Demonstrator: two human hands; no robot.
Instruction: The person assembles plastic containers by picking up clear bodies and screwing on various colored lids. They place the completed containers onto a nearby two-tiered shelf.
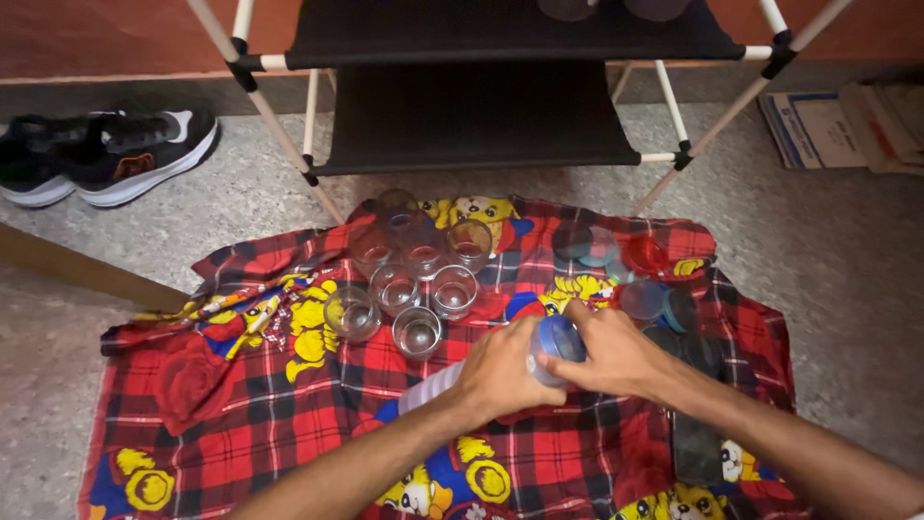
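Glasses are standing clustered on the blanket, up-left of the hands. Left hand is gripping a clear bottle lying sideways; right hand is pinching its blue cap, not yet off. Loose lids are lying just beyond the right hand.

Head camera looks steeply down, close above the red plaid cloth.

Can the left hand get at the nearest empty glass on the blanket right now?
Probably not at once: the left hand is wrapped around a pale bottle whose blue lid the right hand grips. The nearest glass stands just ahead, with nothing between.
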